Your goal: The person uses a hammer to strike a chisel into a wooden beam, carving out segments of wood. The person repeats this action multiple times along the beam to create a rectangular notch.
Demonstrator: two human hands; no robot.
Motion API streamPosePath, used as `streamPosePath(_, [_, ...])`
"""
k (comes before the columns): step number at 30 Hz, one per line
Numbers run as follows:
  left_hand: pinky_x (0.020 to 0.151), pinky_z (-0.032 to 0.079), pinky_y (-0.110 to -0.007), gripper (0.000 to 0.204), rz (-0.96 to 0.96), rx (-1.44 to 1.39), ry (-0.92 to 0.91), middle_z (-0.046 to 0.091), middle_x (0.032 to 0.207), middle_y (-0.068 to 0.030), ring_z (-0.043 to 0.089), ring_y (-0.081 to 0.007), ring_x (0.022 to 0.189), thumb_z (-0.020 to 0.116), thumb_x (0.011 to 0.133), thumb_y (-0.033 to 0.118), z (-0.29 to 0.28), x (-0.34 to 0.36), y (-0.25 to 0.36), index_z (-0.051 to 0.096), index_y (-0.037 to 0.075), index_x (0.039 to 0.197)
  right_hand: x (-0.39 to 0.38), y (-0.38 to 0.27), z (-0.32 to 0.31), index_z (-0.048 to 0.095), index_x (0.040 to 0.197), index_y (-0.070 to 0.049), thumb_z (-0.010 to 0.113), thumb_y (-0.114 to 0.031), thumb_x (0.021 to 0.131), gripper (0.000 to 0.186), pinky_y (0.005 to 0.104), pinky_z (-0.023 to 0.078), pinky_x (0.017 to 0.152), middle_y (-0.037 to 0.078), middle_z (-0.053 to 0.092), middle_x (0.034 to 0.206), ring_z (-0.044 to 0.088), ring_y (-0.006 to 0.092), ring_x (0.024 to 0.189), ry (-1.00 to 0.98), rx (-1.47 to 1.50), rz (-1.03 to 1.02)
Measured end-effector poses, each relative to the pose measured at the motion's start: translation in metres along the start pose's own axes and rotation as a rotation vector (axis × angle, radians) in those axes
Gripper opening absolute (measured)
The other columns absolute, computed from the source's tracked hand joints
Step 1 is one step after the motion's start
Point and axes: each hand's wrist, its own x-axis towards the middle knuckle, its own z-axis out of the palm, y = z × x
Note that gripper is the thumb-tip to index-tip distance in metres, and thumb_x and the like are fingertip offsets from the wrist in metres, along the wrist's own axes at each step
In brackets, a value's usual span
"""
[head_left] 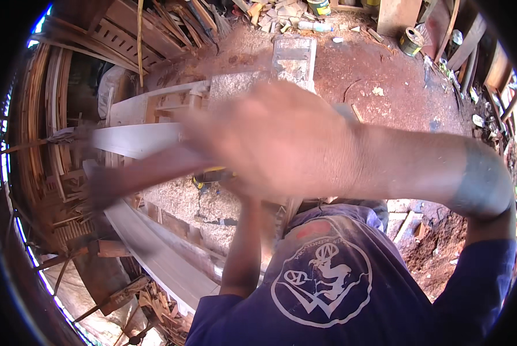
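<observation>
My right hand (281, 138), smeared by motion, is closed round the brown handle of a hammer (163, 164). The handle points left, and the blurred dark head hangs over the left side of the wooden frame. My left hand is mostly hidden below and behind my right hand and wrist. Its forearm (242, 254) rises from the lower middle, and the fingers do not show. A yellow-and-black tool (209, 176) lies partly covered just left of that wrist. Pale planed boards (134, 138) lie under the hammer.
A long pale board (149, 254) runs along the lower left. Timber (51, 115) leans along the left wall. Wood scraps (278, 14) and an open tin (411, 41) lie at the back on the reddish floor (385, 81). Debris lines the right side.
</observation>
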Motion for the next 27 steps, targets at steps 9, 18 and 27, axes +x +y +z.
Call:
streamPosePath(9, [0.070, 0.047, -0.035, 0.016, -0.684, -0.749, -0.140, 0.053, 0.076, -0.0058, 0.054, -0.0169, 0.072, 0.064, 0.092, 0.004, -0.047, 0.053, 0.079, 0.050, 0.004, 0.085, -0.036, 0.020, 0.007, 0.061, 0.097, 0.003, 0.057, 0.007, 0.080, 0.019, 0.0458, 0.060, 0.062, 0.021, 0.067, 0.067, 0.073, 0.0361, 0.066, -0.122, -0.013, 0.363])
streamPosePath(18, [0.094, 0.039, -0.040, 0.020, -0.520, -0.942, -0.256, 0.053, 0.096, -0.0071, 0.049, -0.0181, 0.099, 0.061, 0.092, -0.002, -0.068, 0.039, 0.060, 0.044, 0.009, 0.094, -0.075, 0.021, 0.010, 0.062, 0.099, 0.003, 0.058, -0.002, 0.081, 0.018, 0.0520, 0.053, 0.072, 0.027, 0.065, 0.073, 0.069, 0.0442, 0.074, 0.082, 0.163, 0.673])
streamPosePath(27, [0.101, 0.045, -0.048, 0.014, -0.496, -0.271, -0.231, 0.058, 0.098, -0.0106, 0.056, -0.0274, 0.102, 0.059, 0.094, 0.000, -0.092, -0.055, 0.062, 0.050, 0.005, 0.103, -0.160, 0.024, 0.024, 0.055, 0.086, 0.000, 0.066, -0.011, 0.084, 0.015, 0.0400, 0.041, 0.056, 0.012, 0.053, 0.062, 0.051, 0.0222, 0.056, 0.236, 0.200, 1.083])
